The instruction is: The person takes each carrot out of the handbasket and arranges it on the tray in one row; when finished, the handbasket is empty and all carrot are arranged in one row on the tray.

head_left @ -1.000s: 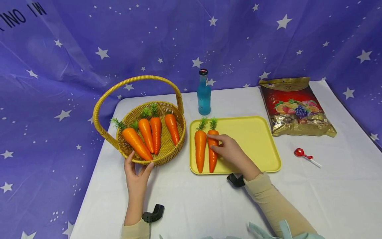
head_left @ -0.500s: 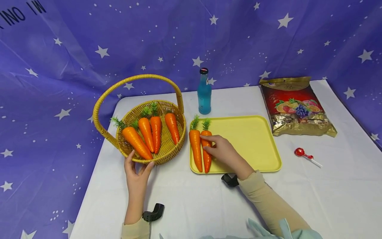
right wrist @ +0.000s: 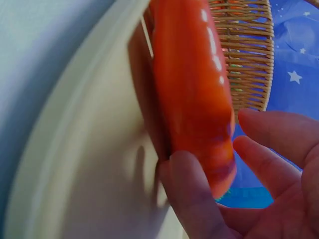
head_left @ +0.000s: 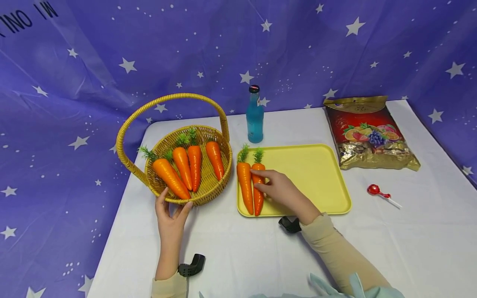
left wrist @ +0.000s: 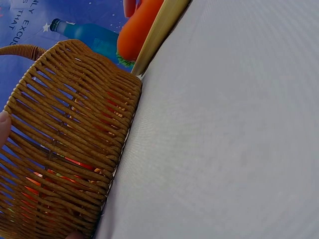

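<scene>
My left hand [head_left: 171,217] holds the near rim of a yellow wicker basket [head_left: 214,193], thumb and fingers spread along it; only fingertips show in the left wrist view, at the edges of the basket wall [left wrist: 75,114]. Several orange toy carrots [head_left: 169,178] with green tops lie inside. On the yellow tray [head_left: 309,182], two more carrots lie side by side at its left end. The right one, a carrot [head_left: 258,200], is between the thumb and fingers of my right hand [head_left: 279,188]. Touching its left side is the other carrot [head_left: 244,186].
Behind the tray stands a blue bottle [head_left: 255,120] with a dark cap. At the right are a red and gold candy bag [head_left: 370,132] and a red lollipop [head_left: 374,190]. The basket's tall handle [head_left: 171,97] arches above it. A starry purple cloth [head_left: 223,45] hangs behind the table.
My right hand has slid left with its carrot, and the neighbouring carrot has shifted left too, towards the tray's left edge. The two now lie slightly slanted. The left hand stays on the basket.
</scene>
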Motion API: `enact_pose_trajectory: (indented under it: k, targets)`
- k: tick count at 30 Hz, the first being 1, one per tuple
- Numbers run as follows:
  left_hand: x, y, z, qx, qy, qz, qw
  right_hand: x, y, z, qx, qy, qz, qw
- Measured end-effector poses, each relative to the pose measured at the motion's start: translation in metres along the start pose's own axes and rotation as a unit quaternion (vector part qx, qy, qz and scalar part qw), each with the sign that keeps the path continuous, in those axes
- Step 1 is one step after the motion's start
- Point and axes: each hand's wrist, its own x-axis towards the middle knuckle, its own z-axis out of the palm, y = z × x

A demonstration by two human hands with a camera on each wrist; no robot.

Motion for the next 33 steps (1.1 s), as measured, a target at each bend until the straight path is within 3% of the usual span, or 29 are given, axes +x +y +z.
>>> enact_pose_trajectory:
  k: [13, 18, 24, 30, 33]
  targets:
    - [0.0, 0.0, -0.001, -0.01, -0.002, -0.002, 0.9999, -0.012, -0.003, -0.011, -0.016, -0.002, 0.002, 0.9999]
    - [0.0, 0.0, 0.0, -0.008, -0.002, -0.001, 1.0, -0.014, -0.005, -0.019, -0.017, 0.034, -0.012, 0.9992]
    - [0.0, 0.002, 0.0, 0.0, -0.001, 0.003, 1.0, -0.013, -0.021, -0.031, 0.021, 0.082, -0.066, 0.9942]
    - [-0.001, 0.002, 0.0, -0.002, -0.001, 0.0, 1.0, -0.002, -0.046, -0.032, 0.081, 0.052, -0.073, 0.9926]
    - [-0.001, 0.003, 0.001, -0.004, 0.0, 0.0, 1.0, 0.007, -0.061, -0.027, 0.084, 0.028, -0.087, 0.9923]
